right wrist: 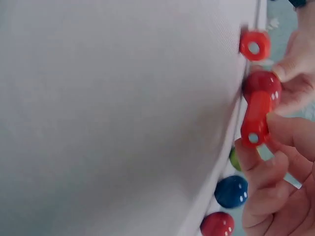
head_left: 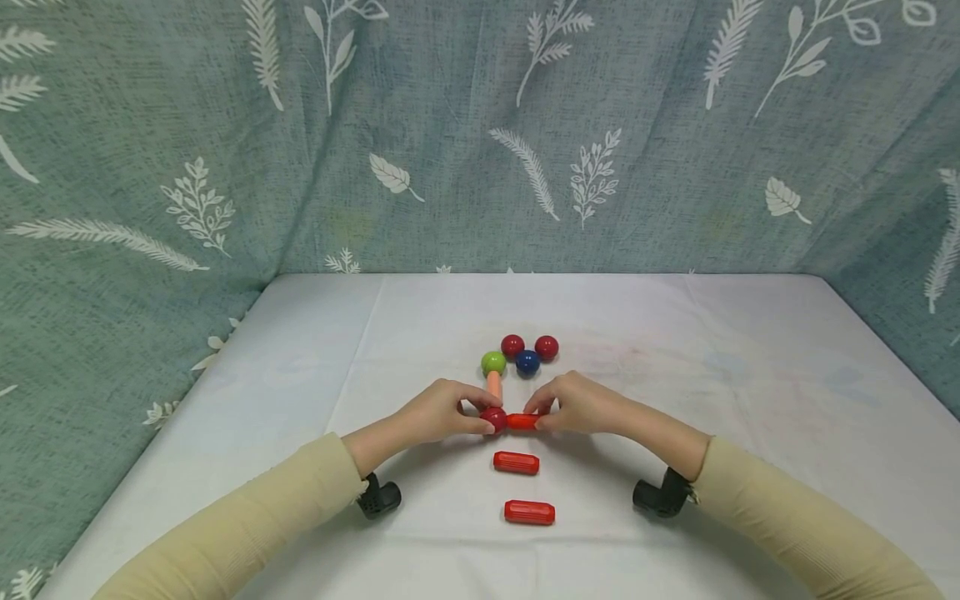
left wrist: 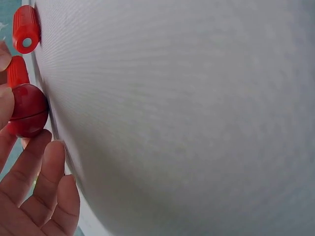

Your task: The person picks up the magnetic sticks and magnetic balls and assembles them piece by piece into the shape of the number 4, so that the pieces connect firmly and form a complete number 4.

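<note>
My left hand (head_left: 455, 408) pinches a dark red ball (head_left: 493, 419) between thumb and fingers, low over the white cloth. From the other side my right hand (head_left: 576, 403) pinches a red ribbed rod (head_left: 522, 422), its end meeting the ball. In the right wrist view, the rod (right wrist: 257, 118) shows a round metallic spot on its near end. A peach rod (head_left: 494, 384) runs from the held ball's far side to a green ball (head_left: 492, 362). Whether these ends are joined or only touching, I cannot tell.
Two dark red balls (head_left: 547, 347) and a blue ball (head_left: 527, 362) lie grouped behind my hands, beside the green one. Nearer to me, two more red rods (head_left: 516, 462) lie crosswise on the white tablecloth (head_left: 637, 542). A leaf-patterned curtain (head_left: 450, 217) hangs behind the table.
</note>
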`<action>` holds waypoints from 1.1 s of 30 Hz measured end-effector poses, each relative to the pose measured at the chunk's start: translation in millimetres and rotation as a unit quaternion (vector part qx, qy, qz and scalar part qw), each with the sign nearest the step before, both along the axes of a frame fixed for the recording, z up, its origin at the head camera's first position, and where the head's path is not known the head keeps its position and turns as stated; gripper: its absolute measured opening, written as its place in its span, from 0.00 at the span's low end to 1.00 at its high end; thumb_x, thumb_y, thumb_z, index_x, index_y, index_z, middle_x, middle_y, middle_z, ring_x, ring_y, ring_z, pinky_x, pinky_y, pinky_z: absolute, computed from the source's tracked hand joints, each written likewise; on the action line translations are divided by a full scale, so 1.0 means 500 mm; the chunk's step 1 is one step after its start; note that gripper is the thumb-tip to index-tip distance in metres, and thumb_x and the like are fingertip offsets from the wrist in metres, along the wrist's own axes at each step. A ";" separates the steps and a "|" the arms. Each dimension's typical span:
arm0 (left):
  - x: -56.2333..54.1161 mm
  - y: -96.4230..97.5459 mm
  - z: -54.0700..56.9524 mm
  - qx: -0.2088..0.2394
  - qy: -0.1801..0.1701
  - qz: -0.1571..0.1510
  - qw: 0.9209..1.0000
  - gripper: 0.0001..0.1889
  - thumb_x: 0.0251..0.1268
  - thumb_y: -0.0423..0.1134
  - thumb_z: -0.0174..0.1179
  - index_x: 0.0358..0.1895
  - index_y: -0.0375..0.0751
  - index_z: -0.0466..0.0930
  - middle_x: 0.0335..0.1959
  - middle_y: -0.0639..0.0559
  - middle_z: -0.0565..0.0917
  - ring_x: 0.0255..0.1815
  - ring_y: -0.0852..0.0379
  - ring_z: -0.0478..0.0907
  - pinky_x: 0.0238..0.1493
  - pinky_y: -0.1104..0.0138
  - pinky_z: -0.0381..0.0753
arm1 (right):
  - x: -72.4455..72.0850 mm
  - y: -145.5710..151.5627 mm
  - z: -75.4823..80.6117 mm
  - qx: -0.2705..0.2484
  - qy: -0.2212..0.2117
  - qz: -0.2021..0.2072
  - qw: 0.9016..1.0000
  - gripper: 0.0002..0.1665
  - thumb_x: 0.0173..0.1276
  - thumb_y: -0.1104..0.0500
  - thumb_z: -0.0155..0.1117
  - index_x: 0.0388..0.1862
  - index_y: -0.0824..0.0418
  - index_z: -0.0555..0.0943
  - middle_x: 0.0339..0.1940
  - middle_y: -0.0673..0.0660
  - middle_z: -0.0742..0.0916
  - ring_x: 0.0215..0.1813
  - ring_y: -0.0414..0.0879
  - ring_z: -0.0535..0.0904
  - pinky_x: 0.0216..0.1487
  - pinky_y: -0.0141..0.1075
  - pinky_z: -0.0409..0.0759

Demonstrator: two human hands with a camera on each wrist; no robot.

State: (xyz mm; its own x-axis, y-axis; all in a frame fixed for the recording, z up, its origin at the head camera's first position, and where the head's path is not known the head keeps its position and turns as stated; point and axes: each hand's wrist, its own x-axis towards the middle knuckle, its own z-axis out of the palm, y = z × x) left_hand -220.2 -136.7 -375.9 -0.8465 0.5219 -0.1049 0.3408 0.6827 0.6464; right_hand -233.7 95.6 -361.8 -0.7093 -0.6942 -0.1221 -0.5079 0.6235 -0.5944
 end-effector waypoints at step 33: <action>-0.002 -0.001 0.002 -0.004 0.005 -0.001 1.000 0.17 0.51 0.42 0.67 0.47 0.46 0.83 0.39 0.55 0.84 0.26 0.62 0.68 0.24 0.72 0.68 | -0.103 -0.050 0.005 0.109 0.096 -0.078 0.986 0.19 0.61 0.60 0.64 0.52 0.58 0.80 0.48 0.58 0.82 0.49 0.48 0.77 0.51 0.41 0.76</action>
State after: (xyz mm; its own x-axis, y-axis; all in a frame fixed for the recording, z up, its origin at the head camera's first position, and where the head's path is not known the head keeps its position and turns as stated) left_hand -221.2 -137.1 -375.0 -0.8464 0.5229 -0.1008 0.3490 0.6877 0.6366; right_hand -285.1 70.6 -359.5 -0.8295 -0.5477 -0.1097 -0.4864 0.8048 -0.3400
